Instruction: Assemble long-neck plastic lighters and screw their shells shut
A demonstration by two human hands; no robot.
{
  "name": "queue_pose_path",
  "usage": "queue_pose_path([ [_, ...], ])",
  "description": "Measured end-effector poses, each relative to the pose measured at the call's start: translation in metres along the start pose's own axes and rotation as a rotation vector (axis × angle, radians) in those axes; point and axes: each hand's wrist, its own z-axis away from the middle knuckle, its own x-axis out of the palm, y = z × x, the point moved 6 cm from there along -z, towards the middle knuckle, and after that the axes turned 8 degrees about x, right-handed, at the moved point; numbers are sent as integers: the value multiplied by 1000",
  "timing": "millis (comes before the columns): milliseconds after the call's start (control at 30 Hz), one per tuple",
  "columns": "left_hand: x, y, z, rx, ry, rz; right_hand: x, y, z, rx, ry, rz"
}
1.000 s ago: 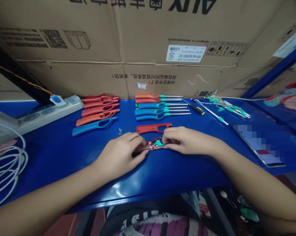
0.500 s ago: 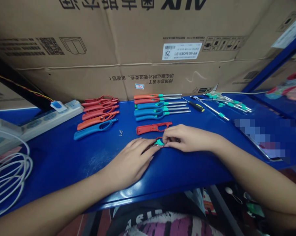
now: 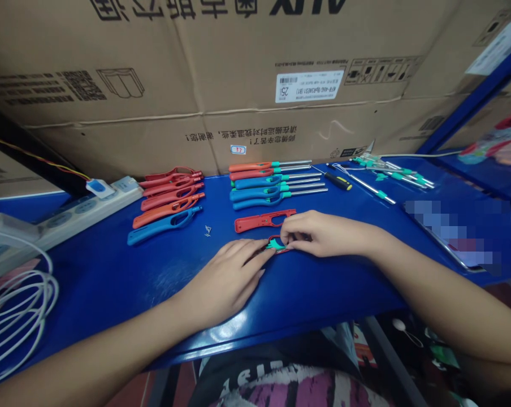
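A red lighter shell half (image 3: 286,250) lies on the blue table between my hands, with a green trigger piece (image 3: 276,244) in it. My left hand (image 3: 228,280) covers the shell's handle end, fingers closed over it. At the other end my right hand (image 3: 312,234) has thumb and fingertips pinched on the shell's edge near the trigger opening; whether a small part is between them is hidden. Just beyond lies another red shell half (image 3: 255,221), inner side up. A few small screws (image 3: 207,231) sit to the left.
Several lighters with metal tubes (image 3: 259,194) lie in a row behind. Coloured shells (image 3: 164,225) are stacked at left, near a power strip (image 3: 86,212). A screwdriver (image 3: 339,180), loose tubes with green parts (image 3: 402,172) and a phone (image 3: 446,237) lie right. A cardboard box (image 3: 221,130) stands behind.
Both hands stay almost in place on the red shell. My right fingertips have shifted slightly, and more of the green trigger piece shows. The view has tilted a little.
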Motion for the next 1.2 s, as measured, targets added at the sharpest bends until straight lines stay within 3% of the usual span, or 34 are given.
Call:
queue_pose_path([
  [400, -2, 1, -1, 13, 37, -8, 2, -2, -3, -79, 18, 77],
  [1200, -4, 1, -2, 7, 36, 9, 5, -4, -4, -106, 29, 101],
])
